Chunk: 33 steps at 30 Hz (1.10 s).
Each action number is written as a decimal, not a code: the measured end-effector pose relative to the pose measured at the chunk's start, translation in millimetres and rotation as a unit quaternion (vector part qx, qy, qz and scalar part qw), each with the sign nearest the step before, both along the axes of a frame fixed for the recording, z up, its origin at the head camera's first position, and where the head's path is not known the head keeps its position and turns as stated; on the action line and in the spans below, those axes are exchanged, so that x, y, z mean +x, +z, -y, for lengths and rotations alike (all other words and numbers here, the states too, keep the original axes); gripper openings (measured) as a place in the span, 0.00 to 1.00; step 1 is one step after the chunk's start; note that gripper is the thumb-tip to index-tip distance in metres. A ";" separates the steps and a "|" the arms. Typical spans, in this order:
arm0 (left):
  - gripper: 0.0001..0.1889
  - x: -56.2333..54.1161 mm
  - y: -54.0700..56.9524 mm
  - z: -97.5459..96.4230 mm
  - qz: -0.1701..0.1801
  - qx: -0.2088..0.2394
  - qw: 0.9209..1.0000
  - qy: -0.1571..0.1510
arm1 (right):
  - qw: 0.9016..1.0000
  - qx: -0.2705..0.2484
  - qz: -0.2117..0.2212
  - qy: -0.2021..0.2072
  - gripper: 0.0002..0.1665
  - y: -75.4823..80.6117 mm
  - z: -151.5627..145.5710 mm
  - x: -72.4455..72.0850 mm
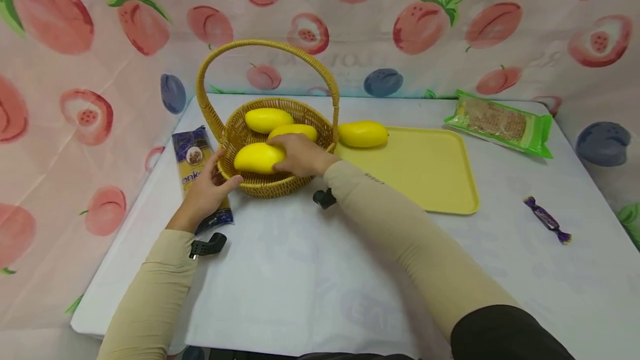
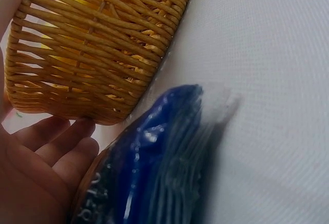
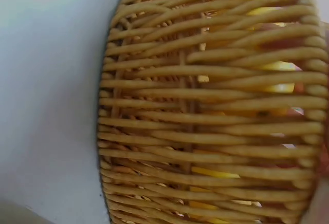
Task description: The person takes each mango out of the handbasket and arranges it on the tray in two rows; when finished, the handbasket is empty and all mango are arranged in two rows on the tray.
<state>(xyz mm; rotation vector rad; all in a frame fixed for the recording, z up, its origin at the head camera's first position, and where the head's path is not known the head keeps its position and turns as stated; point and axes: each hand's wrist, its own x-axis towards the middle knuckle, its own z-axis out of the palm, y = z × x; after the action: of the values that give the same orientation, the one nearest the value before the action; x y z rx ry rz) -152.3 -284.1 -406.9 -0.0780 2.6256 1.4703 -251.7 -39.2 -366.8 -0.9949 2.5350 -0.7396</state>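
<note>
My left hand (image 1: 206, 189) holds the left side of a wicker basket (image 1: 272, 190) with a tall hooped handle. In the left wrist view, its fingers (image 2: 72, 152) touch the basket's woven outer wall. Inside the basket lie yellow mangoes: one at the back (image 1: 269, 120), one at the right (image 1: 300, 131) partly covered by my right hand, and a mango at the front (image 1: 257, 159). Reaching over the rim, my right hand (image 1: 305, 154) grips the right end of the front mango. In the right wrist view, the basket wall (image 3: 216, 106) hides most of that hand.
Another mango (image 1: 363, 134) lies on the back left corner of a yellow tray (image 1: 425, 171), right of the basket. A blue and yellow packet (image 1: 187, 154) lies under my left hand. Farther right are a green-ended packet (image 1: 500, 124) and a purple wrapped candy (image 1: 547, 220).
</note>
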 end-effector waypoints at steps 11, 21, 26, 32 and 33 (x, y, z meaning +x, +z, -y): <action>0.47 0.9 -0.3 0.8 0.000 -0.004 1.000 0.001 | 0.999 -0.041 -0.023 -0.009 0.39 25.7 -19.7 11.7; 0.47 2.9 2.8 0.0 0.003 -0.005 1.000 -0.004 | 0.998 -0.043 -0.043 -0.006 0.39 42.4 -51.9 25.4; 0.47 2.6 2.2 -0.1 0.003 -0.009 1.000 -0.006 | 0.997 -0.059 -0.045 -0.010 0.39 43.9 -70.9 29.3; 0.47 0.9 0.5 -0.4 0.000 -0.011 1.000 -0.004 | 0.996 -0.066 -0.056 -0.021 0.39 44.0 -96.3 34.8; 0.47 0.7 0.4 -0.7 -0.002 -0.010 1.000 -0.005 | 0.996 -0.064 -0.061 -0.021 0.38 44.2 -100.5 36.0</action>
<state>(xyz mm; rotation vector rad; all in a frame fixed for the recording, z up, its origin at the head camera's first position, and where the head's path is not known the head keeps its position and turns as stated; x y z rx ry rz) -151.6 -283.4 -406.5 -0.0651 2.6398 1.4442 -215.8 61.3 -322.6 -1.0595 2.6482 -0.8896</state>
